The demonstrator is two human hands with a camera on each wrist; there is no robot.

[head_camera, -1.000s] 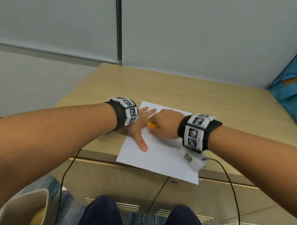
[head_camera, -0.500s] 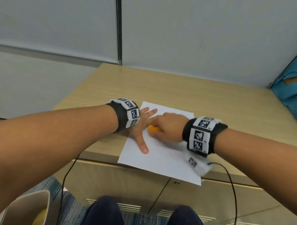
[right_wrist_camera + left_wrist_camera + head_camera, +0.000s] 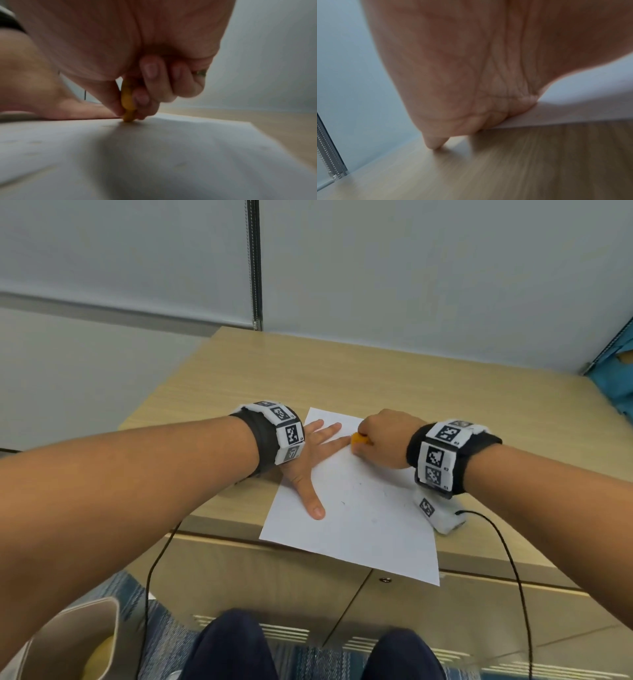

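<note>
Right hand (image 3: 382,438) pinches small orange eraser (image 3: 359,438), tip on paper sheet (image 3: 359,508) just beside left hand (image 3: 310,455), which lies flat, fingers spread, pinning it. Sheet looks light, likely creases easily; grip eraser low.

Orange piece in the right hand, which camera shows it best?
Right wrist: the orange piece is close up, pinched by the right hand, tip on the paper. Head shows only a sliver; left wrist shows none.

Square black-and-white code markers on left wristband (image 3: 286,433) at 9 o'clock and right wristband (image 3: 438,457) at 3 o'clock, tiny corner characters unreadable, faint marks on paper (image 3: 363,529) illegible.
</note>
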